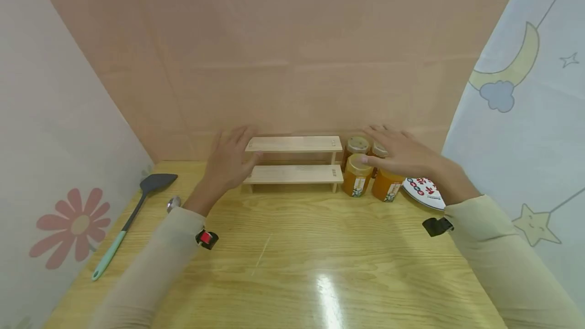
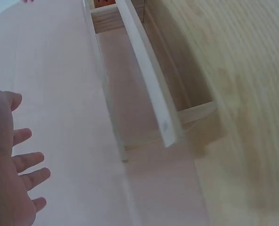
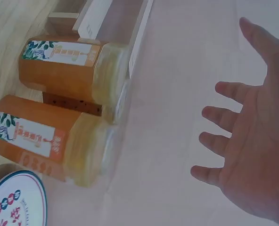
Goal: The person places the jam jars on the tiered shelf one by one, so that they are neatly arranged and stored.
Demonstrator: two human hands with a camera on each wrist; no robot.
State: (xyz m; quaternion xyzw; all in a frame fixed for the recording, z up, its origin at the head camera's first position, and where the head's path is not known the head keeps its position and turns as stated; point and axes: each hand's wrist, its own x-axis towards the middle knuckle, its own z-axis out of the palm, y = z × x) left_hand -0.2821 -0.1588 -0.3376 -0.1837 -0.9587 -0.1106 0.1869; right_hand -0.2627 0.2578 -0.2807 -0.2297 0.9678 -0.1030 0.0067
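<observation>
- At the back of the bench (image 1: 292, 248), against the tan backdrop, stands a two-step wooden rack (image 1: 293, 163); both steps carry nothing.
- Left hand (image 1: 230, 159) hovers just beside the rack's left end, fingers (image 2: 28, 160) straight and spread, holding nothing. Head view: fingertips reach about level with the upper step, thumb near the lower step's left end; can't tell if it touches.
- Left wrist view: same hand (image 2: 7, 179) open, palm toward the backdrop, apart from the rack (image 2: 151, 89).
- Right hand (image 1: 402, 154) is over the honey jars (image 1: 372, 174) just right of the rack, fingers (image 3: 224, 117) spread wide, gripping nothing. Thumb lies near the lid of the front-left jar (image 1: 357, 175); contact not clear.
- Right wrist view: palm (image 3: 252, 155) open and clear of the jars, two amber jars (image 3: 59, 113) with pale lids and leaf-print labels visible next to the rack's end (image 3: 97, 19).
- Jars: four by the look of it, clustered touching one another, upright, immediately right of the rack. Front-right jar (image 1: 386, 186) partly under the hand; the two back ones show mostly lids.
- Round white plate (image 1: 422, 192) with red and green marks lies right of the jars, farther from the rack, partly hidden by the right forearm.
- Well left of the rack: black spatula (image 1: 132, 217) with mint handle, lying flat, head toward the backdrop.
- Metal spoon bowl (image 1: 173, 203) between spatula and left wrist, rest hidden by the sleeve.
- Both wrists wear black camera clips; pale sleeves on both arms.
</observation>
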